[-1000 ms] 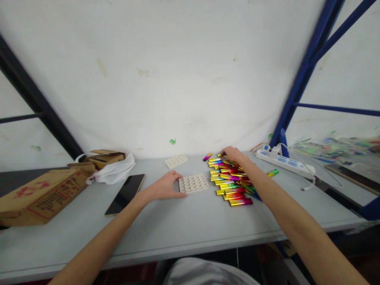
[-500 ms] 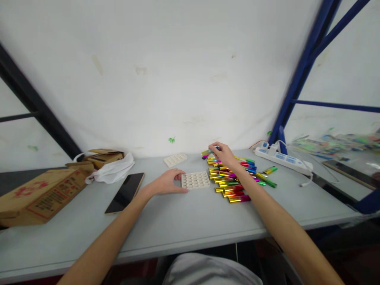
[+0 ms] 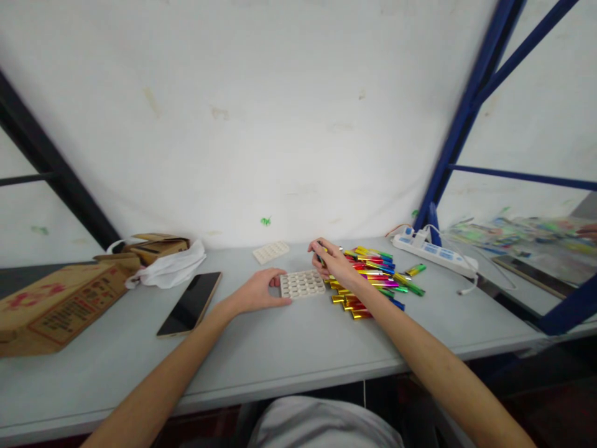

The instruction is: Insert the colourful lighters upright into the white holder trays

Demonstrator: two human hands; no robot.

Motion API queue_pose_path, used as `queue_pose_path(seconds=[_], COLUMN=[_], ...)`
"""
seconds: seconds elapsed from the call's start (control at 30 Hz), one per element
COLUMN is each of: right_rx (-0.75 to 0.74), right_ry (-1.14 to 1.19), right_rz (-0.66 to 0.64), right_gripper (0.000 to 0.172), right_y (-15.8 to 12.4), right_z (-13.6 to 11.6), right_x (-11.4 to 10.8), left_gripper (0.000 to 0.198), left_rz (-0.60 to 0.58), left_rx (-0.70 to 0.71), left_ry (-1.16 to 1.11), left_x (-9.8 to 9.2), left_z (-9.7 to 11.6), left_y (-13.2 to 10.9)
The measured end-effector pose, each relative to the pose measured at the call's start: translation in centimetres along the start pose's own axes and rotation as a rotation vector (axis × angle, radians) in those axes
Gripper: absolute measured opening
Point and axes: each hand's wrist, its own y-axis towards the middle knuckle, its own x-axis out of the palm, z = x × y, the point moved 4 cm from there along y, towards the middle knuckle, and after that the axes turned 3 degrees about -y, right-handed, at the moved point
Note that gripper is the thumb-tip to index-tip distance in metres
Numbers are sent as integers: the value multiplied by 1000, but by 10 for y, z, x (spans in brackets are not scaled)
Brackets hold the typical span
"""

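Note:
A white tray [image 3: 302, 284] with rows of holes lies flat on the table. My left hand [image 3: 261, 289] grips its left edge, thumb at the near corner and fingers at the far one. Just above the tray's right end, my right hand [image 3: 332, 262] is closed in a pinch on a small shiny lighter-shaped tube, mostly hidden by the fingers. Beside the tray on the right, partly under my right wrist, lies a pile of metallic tubes [image 3: 368, 281] in gold, red, green, blue and purple.
A second white tray [image 3: 271, 251] lies near the wall. On the left are a phone [image 3: 190, 303], a white plastic bag [image 3: 171, 266] and cardboard boxes [image 3: 69, 305]. A power strip [image 3: 436, 254] with cables stands at the back right, near a blue metal frame [image 3: 459, 124].
My right hand has moved left and nearer, from the far side of the pile to above the tray's right end. My left hand keeps its hold on the tray.

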Motion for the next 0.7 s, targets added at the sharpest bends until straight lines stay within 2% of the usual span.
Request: queue_pose_path(seconds=[0.07, 0.2, 0.27, 0.4, 0.7], right_rx=[52, 192, 225, 255, 227], right_ry=[46, 120, 109, 35, 35], right_rz=[9, 10, 57, 163, 142], right_gripper=[41, 57, 62, 57, 43], right_y=[-1, 0, 1, 0, 2], right_z=[2, 13, 17, 21, 30], right_x=[5, 14, 15, 13, 12], left_gripper=[66, 65, 62, 62, 68], left_rz=[-3, -10, -13, -3, 5], left_rx=[-5, 3, 9, 13, 2], left_ry=[-1, 2, 7, 14, 50], left_x=[0, -1, -1, 0, 0], left_z=[-1, 1, 2, 3, -1], left_y=[0, 0, 0, 0, 0])
